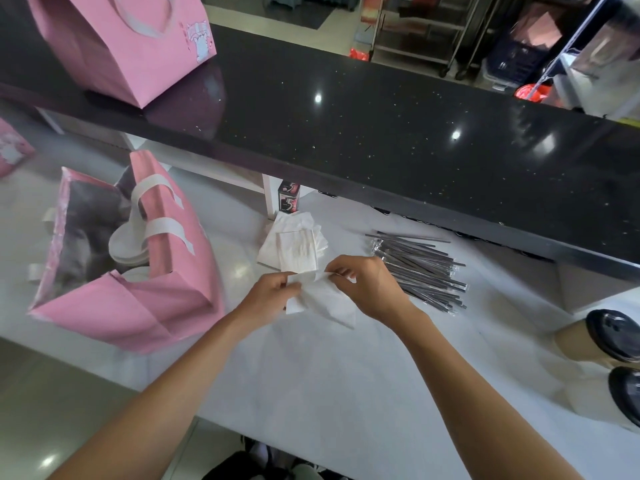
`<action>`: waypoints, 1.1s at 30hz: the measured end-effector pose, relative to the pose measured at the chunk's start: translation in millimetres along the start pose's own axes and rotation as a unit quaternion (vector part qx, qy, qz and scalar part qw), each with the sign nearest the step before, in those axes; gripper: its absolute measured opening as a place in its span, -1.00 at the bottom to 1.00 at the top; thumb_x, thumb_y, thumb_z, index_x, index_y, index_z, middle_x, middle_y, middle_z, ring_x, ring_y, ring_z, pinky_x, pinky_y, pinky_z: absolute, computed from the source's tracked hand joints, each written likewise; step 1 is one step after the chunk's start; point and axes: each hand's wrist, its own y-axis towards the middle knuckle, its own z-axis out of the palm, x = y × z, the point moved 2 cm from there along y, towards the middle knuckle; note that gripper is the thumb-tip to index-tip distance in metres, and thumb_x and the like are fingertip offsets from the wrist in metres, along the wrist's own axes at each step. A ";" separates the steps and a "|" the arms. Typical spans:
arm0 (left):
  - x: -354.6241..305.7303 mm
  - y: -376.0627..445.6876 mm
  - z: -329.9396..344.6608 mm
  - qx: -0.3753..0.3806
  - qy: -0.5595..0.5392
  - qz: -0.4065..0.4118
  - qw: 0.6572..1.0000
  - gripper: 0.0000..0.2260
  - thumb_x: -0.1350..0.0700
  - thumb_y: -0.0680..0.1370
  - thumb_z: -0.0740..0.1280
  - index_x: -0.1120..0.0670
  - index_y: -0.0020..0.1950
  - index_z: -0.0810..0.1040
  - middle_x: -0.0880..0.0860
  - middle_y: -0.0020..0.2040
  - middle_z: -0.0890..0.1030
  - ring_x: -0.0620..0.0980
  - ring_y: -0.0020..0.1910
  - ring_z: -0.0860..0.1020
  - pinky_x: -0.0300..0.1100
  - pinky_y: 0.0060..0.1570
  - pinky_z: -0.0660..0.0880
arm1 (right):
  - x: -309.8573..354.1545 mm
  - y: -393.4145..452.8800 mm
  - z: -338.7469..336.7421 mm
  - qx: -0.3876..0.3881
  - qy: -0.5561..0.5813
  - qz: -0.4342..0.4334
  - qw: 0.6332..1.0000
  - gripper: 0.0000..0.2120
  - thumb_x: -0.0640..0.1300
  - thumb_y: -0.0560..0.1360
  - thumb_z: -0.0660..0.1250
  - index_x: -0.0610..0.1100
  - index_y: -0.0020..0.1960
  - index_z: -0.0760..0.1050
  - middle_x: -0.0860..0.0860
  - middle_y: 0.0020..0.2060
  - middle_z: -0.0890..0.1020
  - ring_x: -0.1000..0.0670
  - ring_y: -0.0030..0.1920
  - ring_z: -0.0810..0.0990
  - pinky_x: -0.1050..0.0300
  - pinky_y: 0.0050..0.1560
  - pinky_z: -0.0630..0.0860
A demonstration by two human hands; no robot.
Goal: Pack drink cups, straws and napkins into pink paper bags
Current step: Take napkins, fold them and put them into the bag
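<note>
My left hand (273, 291) and my right hand (363, 284) both pinch a white napkin (325, 301) just above the white counter, in front of the napkin stack (294, 245). An open pink paper bag (138, 271) stands to the left with white-lidded cups (126, 242) inside. Wrapped black straws (422, 268) lie in a pile right of my hands. Two cups with black lids (613, 336) lie at the right edge.
A raised black counter ledge (381, 133) runs across behind the work surface, with a second pink bag (128, 46) standing on it at the left. A small printed box (289, 199) stands under the ledge behind the napkins. Another pink bag corner (10, 150) shows at far left.
</note>
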 end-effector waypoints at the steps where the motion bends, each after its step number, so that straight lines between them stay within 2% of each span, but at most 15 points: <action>1: 1.5 -0.5 1.5 0.000 -0.004 -0.006 1.000 -0.54 -0.10 0.34 0.34 0.28 -0.03 0.58 0.05 -0.23 0.56 0.00 -0.20 0.52 -0.03 -0.10 0.49 | 0.0 3.1 1.2 0.001 0.004 0.006 1.000 -0.87 -0.25 0.51 0.42 -0.09 0.01 0.67 0.09 -0.17 0.71 0.14 -0.18 0.61 0.15 -0.03 0.57; 3: 5.6 -1.7 3.1 -0.002 -0.006 -0.017 1.000 -0.60 -0.02 0.37 0.31 0.32 -0.04 0.55 0.03 -0.26 0.52 -0.01 -0.24 0.48 -0.06 -0.15 0.43 | 0.5 9.3 3.9 0.002 0.009 0.014 1.000 -0.88 -0.24 0.51 0.42 -0.08 0.00 0.67 0.09 -0.17 0.70 0.13 -0.18 0.61 0.11 -0.02 0.58; 5: 11.6 -2.8 1.4 -0.005 -0.020 -0.043 0.999 -0.68 0.03 0.39 0.31 0.27 -0.05 0.58 0.07 -0.24 0.56 0.02 -0.23 0.52 -0.07 -0.15 0.45 | 1.7 15.0 5.0 -0.006 0.007 0.018 1.000 -0.89 -0.23 0.51 0.41 -0.08 -0.01 0.67 0.10 -0.16 0.71 0.11 -0.15 0.63 0.09 -0.01 0.59; 8: 20.3 -3.6 -2.9 -0.020 -0.053 -0.078 0.995 -0.66 0.06 0.32 0.34 0.29 -0.05 0.59 0.11 -0.23 0.58 0.06 -0.23 0.53 -0.07 -0.17 0.46 | 4.8 19.8 2.3 -0.031 -0.003 0.029 0.999 -0.90 -0.22 0.52 0.39 -0.11 -0.02 0.67 0.08 -0.15 0.71 0.07 -0.13 0.63 0.12 -0.02 0.58; 11: 24.5 -4.0 -3.6 -0.029 -0.103 -0.095 0.990 -0.85 0.20 0.49 0.31 0.13 -0.03 0.66 0.07 -0.20 0.65 0.06 -0.22 0.60 -0.10 -0.18 0.55 | 4.3 19.0 7.0 -0.038 -0.010 0.028 0.999 -0.90 -0.22 0.52 0.38 -0.11 -0.01 0.66 0.06 -0.14 0.71 0.05 -0.13 0.63 0.09 -0.03 0.58; 13: 27.5 -3.5 -2.1 -0.031 -0.127 -0.100 0.986 -0.79 0.25 0.59 0.25 0.05 0.03 0.65 0.08 -0.12 0.69 0.06 -0.14 0.65 -0.11 -0.18 0.61 | 1.0 14.1 17.7 -0.022 -0.010 0.029 0.999 -0.90 -0.21 0.51 0.39 -0.08 -0.01 0.66 0.08 -0.13 0.70 0.06 -0.12 0.63 0.04 -0.04 0.59; 17: 33.1 -5.2 -2.1 -0.046 -0.123 -0.094 0.987 -0.78 0.26 0.61 0.23 0.06 0.04 0.65 0.12 -0.09 0.68 0.07 -0.15 0.64 -0.14 -0.28 0.56 | -5.1 -1.7 38.9 0.005 -0.030 0.015 0.999 -0.88 -0.19 0.52 0.38 -0.05 0.02 0.65 0.07 -0.04 0.70 0.00 -0.02 0.63 0.00 0.01 0.57; 21: 35.1 -5.5 -13.8 -0.103 -0.109 -0.075 0.986 -0.78 0.24 0.59 0.26 0.02 -0.06 0.67 0.11 -0.07 0.69 0.10 -0.07 0.64 0.10 0.00 0.61 | -8.5 -15.9 39.7 0.042 -0.075 -0.014 0.996 -0.86 -0.16 0.55 0.35 0.00 0.05 0.64 0.09 -0.01 0.69 -0.02 0.03 0.60 0.04 0.01 0.54; 23: 31.5 -4.8 -22.8 -0.139 -0.100 -0.050 0.984 -0.84 0.15 0.54 0.29 0.03 -0.08 0.67 0.08 -0.11 0.68 0.10 -0.11 0.62 0.03 -0.07 0.56 | -8.4 -20.6 34.1 0.075 -0.084 -0.025 0.993 -0.86 -0.11 0.56 0.34 0.06 0.05 0.62 0.11 -0.03 0.68 0.02 0.00 0.60 0.03 0.01 0.54; 25: 26.1 -3.8 -30.6 -0.155 -0.074 -0.014 0.985 -0.78 0.03 0.45 0.27 0.03 -0.05 0.68 0.00 -0.17 0.65 0.03 -0.16 0.57 -0.08 -0.13 0.43 | -6.0 -22.1 27.4 0.087 -0.074 -0.032 0.993 -0.86 -0.12 0.56 0.35 0.07 0.05 0.62 0.12 -0.03 0.68 0.05 0.01 0.61 0.05 0.03 0.55; 27: 17.0 -6.2 -31.7 -0.145 -0.058 0.013 0.988 -0.78 0.02 0.46 0.26 -0.01 -0.05 0.69 -0.06 -0.20 0.63 -0.04 -0.20 0.52 -0.12 -0.17 0.35 | -3.3 -19.1 22.7 0.089 -0.055 -0.031 0.994 -0.85 -0.15 0.55 0.35 0.04 0.05 0.64 0.13 -0.03 0.69 0.06 0.02 0.61 0.08 0.06 0.54; 28: 14.3 -6.7 -29.3 -0.130 -0.054 0.024 0.990 -0.83 0.05 0.50 0.28 -0.03 -0.11 0.68 -0.10 -0.25 0.60 -0.09 -0.24 0.50 -0.15 -0.21 0.34 | -2.2 -16.4 21.4 0.087 -0.047 -0.030 0.995 -0.84 -0.16 0.55 0.35 0.04 0.05 0.64 0.14 -0.02 0.70 0.06 0.03 0.61 0.07 0.06 0.54; 30: 10.4 -6.7 -22.7 -0.102 -0.048 0.029 0.993 -0.78 0.13 0.57 0.29 0.01 -0.25 0.62 -0.15 -0.36 0.53 -0.14 -0.32 0.45 -0.17 -0.25 0.31 | 0.8 -9.4 19.5 0.077 -0.040 -0.030 0.996 -0.84 -0.14 0.54 0.34 0.06 0.04 0.64 0.15 -0.03 0.70 0.06 0.01 0.62 0.04 0.05 0.55; 31: 9.3 -7.4 -18.5 -0.085 -0.057 0.020 0.995 -0.81 0.11 0.55 0.30 0.06 -0.26 0.59 -0.12 -0.34 0.53 -0.10 -0.30 0.46 -0.15 -0.21 0.32 | 2.2 -5.2 19.0 0.070 -0.042 -0.031 0.996 -0.84 -0.14 0.54 0.34 0.06 0.05 0.64 0.15 -0.03 0.70 0.05 0.00 0.62 0.02 0.03 0.55; 33: 11.8 -5.9 -10.7 -0.047 -0.110 -0.008 0.993 -0.82 0.05 0.49 0.34 0.15 -0.11 0.61 0.06 -0.20 0.57 0.02 -0.16 0.52 -0.06 -0.08 0.38 | 4.9 4.0 17.8 0.049 -0.049 -0.026 0.997 -0.83 -0.16 0.54 0.34 0.03 0.06 0.64 0.13 -0.02 0.71 0.01 0.00 0.62 0.02 0.01 0.55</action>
